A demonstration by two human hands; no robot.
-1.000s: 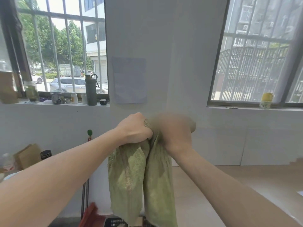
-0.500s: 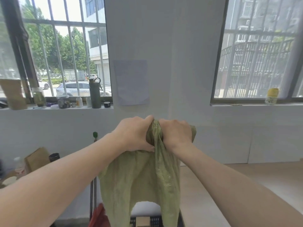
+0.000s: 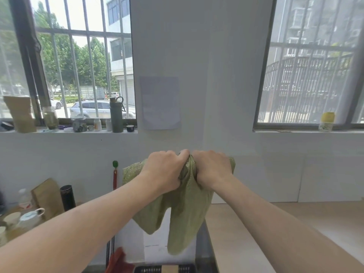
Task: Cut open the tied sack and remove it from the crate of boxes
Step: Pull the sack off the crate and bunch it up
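On the far left window sill (image 3: 102,132) stands a tall dark green bottle (image 3: 116,115). Lower down on the left stands a black flask (image 3: 68,198). In the middle, the left hand (image 3: 165,170) and the right hand (image 3: 212,168) are side by side. Both squeeze tight round the bunched top of the thin green sack (image 3: 187,213). The sack hangs in the air, up above the black plastic crate (image 3: 149,269) at the near edge. On the right is a pale wooden bench (image 3: 246,233). A small yellow-topped jar (image 3: 327,121) sits on the far right window sill (image 3: 285,133).

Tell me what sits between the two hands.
In the head view, a bunched ridge of the green sack rises between the left hand and the right hand; both grip it.
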